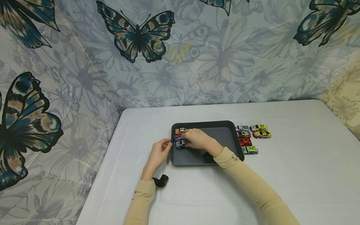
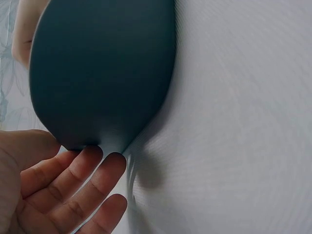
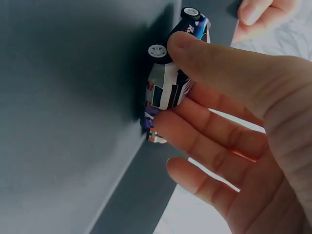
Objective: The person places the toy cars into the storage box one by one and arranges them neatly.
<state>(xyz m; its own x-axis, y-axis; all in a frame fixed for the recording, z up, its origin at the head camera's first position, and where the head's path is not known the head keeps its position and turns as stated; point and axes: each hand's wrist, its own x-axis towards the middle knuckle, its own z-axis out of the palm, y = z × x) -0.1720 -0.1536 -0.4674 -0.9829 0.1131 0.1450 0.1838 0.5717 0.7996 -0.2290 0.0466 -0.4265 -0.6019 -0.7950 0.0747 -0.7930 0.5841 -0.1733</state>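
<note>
On the white table [image 1: 281, 175] sits a dark tray [image 1: 222, 125]. The right hand [image 1: 197, 139] pinches a white toy car [image 1: 181, 144]. The left hand [image 1: 158, 153] rests open, fingers touching the tray's edge.

We see a dark grey tray [image 1: 230, 134] on a plain white tablecloth [image 1: 295, 175]. Inside the tray's left end: an orange car [image 1: 180, 130], a purple car [image 1: 177, 137] and a white car [image 3: 168, 83] with blue and black markings. Just right of the tray: a silver car [image 1: 242, 127], two yellow-green cars [image 1: 259, 127], a red car [image 1: 245, 142] and a green car [image 1: 251, 150]. Sleeves [image 1: 253, 184] are beige. Behind the tray, the backdrop [image 1: 197, 56] is pale grey-blue floral with teal, black and tan butterflies.
</note>
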